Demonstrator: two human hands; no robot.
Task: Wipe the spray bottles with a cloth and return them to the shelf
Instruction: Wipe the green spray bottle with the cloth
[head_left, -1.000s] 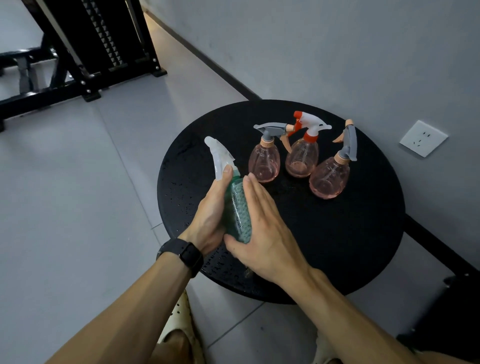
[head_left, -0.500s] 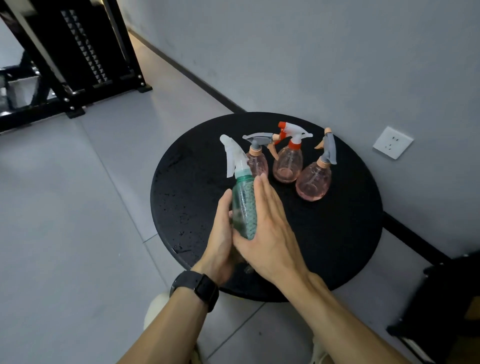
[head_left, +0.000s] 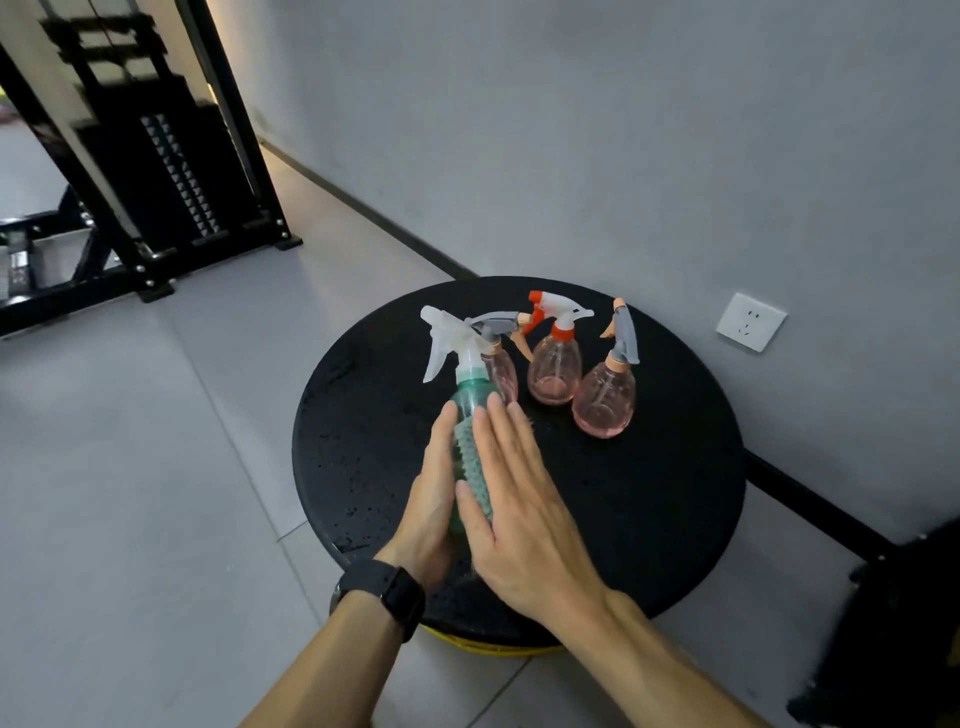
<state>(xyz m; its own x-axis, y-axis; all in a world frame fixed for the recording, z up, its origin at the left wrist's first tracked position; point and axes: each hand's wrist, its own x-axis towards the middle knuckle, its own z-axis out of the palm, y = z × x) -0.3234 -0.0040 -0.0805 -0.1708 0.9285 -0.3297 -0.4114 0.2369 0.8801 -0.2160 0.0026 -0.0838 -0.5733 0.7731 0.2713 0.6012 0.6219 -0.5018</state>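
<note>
Both my flat hands (head_left: 514, 499) sandwich the green bottle (head_left: 470, 415), no curled grip; three pink bottles (head_left: 605, 397) beyond await wiping.

3 pink bottles (head_left: 555, 370) block table (head_left: 649, 493) rear; right side open.

**Soft, dim indoor light with wide-angle bend**

Light is even and muted, brighter toward the upper left, where the floor (head_left: 130, 415) glows pale. The black table (head_left: 649, 493) shows tiny specular flecks. The wall (head_left: 623, 130) darkens rightward. The black frame (head_left: 156, 171) looks smeared; straight lines bow near the edges.
</note>
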